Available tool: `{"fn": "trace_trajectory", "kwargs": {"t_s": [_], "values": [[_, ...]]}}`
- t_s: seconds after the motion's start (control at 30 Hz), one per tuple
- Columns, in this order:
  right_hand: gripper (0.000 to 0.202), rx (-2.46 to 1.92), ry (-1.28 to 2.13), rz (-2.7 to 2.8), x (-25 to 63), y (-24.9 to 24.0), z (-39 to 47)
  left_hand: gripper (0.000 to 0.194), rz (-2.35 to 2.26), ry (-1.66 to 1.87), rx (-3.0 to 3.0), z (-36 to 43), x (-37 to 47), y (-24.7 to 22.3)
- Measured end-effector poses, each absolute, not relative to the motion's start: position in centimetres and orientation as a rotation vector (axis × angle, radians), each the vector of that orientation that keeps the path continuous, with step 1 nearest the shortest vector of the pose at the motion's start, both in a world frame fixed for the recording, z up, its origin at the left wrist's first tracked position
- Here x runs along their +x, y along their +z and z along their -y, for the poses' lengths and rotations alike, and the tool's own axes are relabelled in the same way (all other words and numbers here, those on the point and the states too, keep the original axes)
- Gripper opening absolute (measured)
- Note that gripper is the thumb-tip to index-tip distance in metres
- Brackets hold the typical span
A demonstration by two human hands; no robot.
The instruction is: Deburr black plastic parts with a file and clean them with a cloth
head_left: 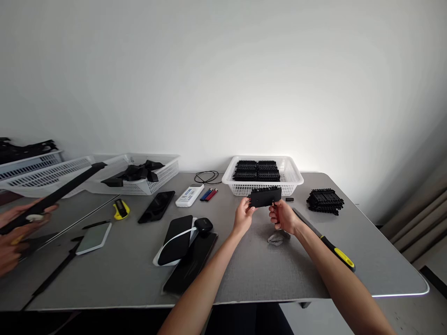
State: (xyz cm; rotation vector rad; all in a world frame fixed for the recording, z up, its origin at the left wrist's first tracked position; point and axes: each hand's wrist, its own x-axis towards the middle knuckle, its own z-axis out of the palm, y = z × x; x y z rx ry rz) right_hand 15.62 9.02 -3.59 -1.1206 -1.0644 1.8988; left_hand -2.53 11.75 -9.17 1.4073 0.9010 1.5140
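Note:
A flat black plastic part [266, 197] with a toothed upper edge is held up between my hands, just in front of the white basket. My left hand [244, 215] grips its left end with thumb and fingers. At its lower right, my right hand [283, 217] has its fingers curled against the part; something small and dark reddish shows in them, too small to name. Below the right hand a crumpled grey cloth [278, 237] lies on the table. The white basket [262, 190] contains stacks of similar black toothed parts [256, 171].
Stacked black parts [324, 201] sit at right, near a yellow-black-handled file-like tool [337, 253]. Leftward lie two lighters [208, 194], a white box [189, 195], phones [156, 207] and a yellow tape measure [121, 209]. At far left, another person's hands [21, 228] hold a black strip.

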Motion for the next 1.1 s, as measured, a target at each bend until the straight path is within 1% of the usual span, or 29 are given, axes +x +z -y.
{"fn": "trace_trajectory", "kwargs": {"t_s": [0.1, 0.17, 0.33, 0.53, 0.73, 0.8, 0.9, 0.93, 1.03, 1.1], "values": [[0.041, -1.127, 1.763, 1.232, 15.8, -3.4, -8.9, 0.038, -0.942, 1.545, 1.403, -11.8, -2.8, -9.3], [0.043, -1.158, 1.624, 1.364, 16.0, -3.3, -8.8, 0.039, -0.981, 1.580, 1.394, -11.8, -3.0, -9.4], [0.021, -1.350, 1.217, 1.671, 16.2, -4.4, -8.6, 0.038, -1.053, 1.660, 1.374, -11.8, -3.5, -9.5], [0.021, -1.528, 0.842, 1.847, 15.2, -6.9, -8.7, 0.034, -1.088, 1.691, 1.388, -12.0, -3.4, -9.6], [0.011, -1.565, 0.669, 1.912, 15.0, -7.3, -8.7, 0.031, -1.119, 1.700, 1.421, -12.0, -3.4, -9.8], [0.013, -1.576, 0.622, 1.909, 15.8, -6.7, -8.4, 0.029, -1.128, 1.704, 1.433, -12.0, -3.4, -9.8], [0.025, -1.644, 0.541, 1.878, 18.3, -5.4, -7.7, 0.028, -1.146, 1.713, 1.446, -11.9, -3.4, -9.6], [0.027, -1.687, 0.512, 1.866, 19.4, -5.0, -7.3, 0.027, -1.154, 1.716, 1.449, -11.8, -3.4, -9.5], [0.026, -1.848, 0.399, 1.835, 23.0, -4.0, -5.6, 0.026, -1.165, 1.725, 1.466, -11.5, -3.4, -9.1], [0.026, -2.063, 0.274, 1.851, 25.4, -4.0, -4.2, 0.024, -1.162, 1.727, 1.485, -11.2, -3.3, -8.9]]}}
